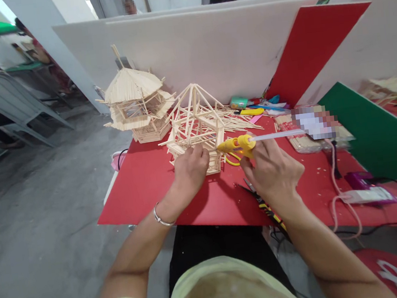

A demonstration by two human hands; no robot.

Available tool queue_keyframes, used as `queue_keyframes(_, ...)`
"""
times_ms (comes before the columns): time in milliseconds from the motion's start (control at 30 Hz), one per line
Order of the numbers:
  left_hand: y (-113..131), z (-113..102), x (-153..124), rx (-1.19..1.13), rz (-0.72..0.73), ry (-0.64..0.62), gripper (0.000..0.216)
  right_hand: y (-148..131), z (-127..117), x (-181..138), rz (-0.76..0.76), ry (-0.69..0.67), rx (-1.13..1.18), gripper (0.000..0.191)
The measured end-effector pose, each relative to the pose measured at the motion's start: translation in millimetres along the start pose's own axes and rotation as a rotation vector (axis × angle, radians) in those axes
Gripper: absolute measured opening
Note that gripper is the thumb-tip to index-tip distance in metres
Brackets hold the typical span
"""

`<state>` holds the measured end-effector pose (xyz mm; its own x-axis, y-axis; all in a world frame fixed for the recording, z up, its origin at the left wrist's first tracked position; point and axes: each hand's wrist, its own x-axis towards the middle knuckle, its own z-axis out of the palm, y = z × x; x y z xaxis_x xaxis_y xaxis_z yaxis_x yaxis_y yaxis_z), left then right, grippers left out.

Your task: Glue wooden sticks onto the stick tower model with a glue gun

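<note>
In front of me stands a pavilion frame (197, 115) built from thin wooden sticks, with bare roof ribs meeting at a peak. My left hand (192, 166) is closed at its near side, fingers pinched against the sticks; whether they grip the frame itself or a loose stick is hidden. My right hand (274, 166) is wrapped round a yellow hot glue gun (239, 145), with a long clear glue stick out of its back end. The gun's nozzle points left, at the frame's near right side. Behind to the left stands a second stick pavilion (138, 103) with a covered roof.
Loose sticks (238, 119) lie behind the frame, near a yellow-handled cutter (251, 112). Pliers (262, 204) lie by my right wrist. A power strip (370, 195) with cables sits at the right of the red tabletop (135, 194). White boards (187, 50) stand behind.
</note>
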<state>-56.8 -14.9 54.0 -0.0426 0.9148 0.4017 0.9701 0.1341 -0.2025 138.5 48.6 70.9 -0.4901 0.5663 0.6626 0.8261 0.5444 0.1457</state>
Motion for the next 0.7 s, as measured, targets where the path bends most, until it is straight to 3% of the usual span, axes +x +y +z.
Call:
queue_keyframes(300,-0.8,2.2,-4.1,0.017,-0.019,0.017,0.026,6.3,-2.6,-6.0,0.002,-0.001,0.040,0.032)
queue_keyframes(533,5.3,-7.1,2.5,-0.004,-0.067,-0.119,0.030,9.6,-3.7,-6.6,0.025,0.009,0.066,0.030)
queue_keyframes(700,7.5,-5.4,1.6,0.030,-0.019,-0.123,0.031,9.9,-3.7,-9.4,0.042,0.003,0.092,0.027)
